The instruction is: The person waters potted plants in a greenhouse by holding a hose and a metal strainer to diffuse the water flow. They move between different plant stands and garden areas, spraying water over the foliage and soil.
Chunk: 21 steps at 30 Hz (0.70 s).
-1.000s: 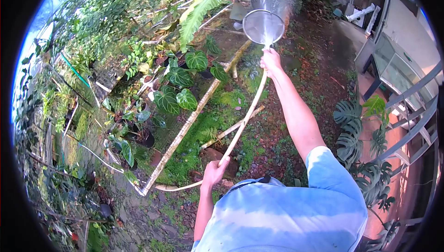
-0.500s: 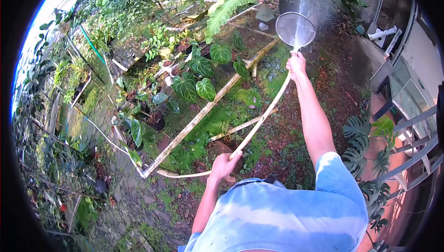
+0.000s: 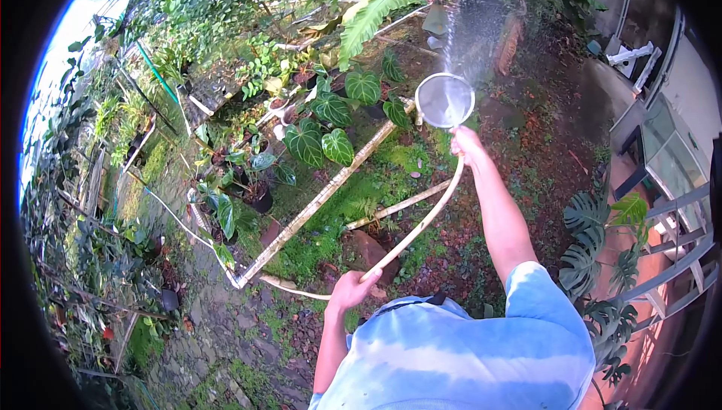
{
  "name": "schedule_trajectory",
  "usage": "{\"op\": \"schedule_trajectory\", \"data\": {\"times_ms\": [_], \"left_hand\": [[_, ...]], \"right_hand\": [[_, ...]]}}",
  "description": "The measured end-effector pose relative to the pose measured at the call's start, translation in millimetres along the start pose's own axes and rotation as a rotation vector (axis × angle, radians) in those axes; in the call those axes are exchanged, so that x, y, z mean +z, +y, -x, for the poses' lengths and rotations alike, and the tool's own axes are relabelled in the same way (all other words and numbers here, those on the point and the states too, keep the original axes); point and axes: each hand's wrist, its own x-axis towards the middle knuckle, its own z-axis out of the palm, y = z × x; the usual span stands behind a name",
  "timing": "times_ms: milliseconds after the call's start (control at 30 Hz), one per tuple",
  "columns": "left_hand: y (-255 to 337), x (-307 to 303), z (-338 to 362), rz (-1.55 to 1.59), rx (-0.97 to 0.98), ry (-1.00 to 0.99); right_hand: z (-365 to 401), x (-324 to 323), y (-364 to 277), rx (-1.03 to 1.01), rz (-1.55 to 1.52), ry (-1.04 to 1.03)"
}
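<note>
My right hand is closed round the end of a pale hose, just below a round mesh strainer. Water sprays from the strainer toward a large fern at the top. Lower down, my left hand grips the same hose, which curves between my hands and trails off to the left along the ground. How the strainer is joined to the hose is hidden by my right hand.
A pale pole frame lies on the mossy ground beside potted heart-leaved plants. At the right are a glass tank, curved rails and a split-leaf plant. Dense foliage lines the left.
My right hand has moved down and left with the strainer and hose end, and the spray has shifted left. My left hand has moved slightly down and left, still on the hose.
</note>
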Motion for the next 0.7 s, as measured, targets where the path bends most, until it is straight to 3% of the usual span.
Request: {"op": "schedule_trajectory", "data": {"times_ms": [100, 200, 700], "left_hand": [[-2.1, -4.0, 4.1, -0.006, -0.068, -0.018], [3.7, 1.5, 1.7, 0.014, -0.093, 0.037], [81.1, 22.9, -14.9, -0.107, 0.007, 0.137]], "right_hand": [[-7.6, -6.4, 28.1, 0.099, -0.050, -0.066], [-7.6, -8.5, 31.0, -0.073, -0.206, 0.151], [-12.7, -46.4, -64.4, -0.328, -0.216, 0.280]]}}
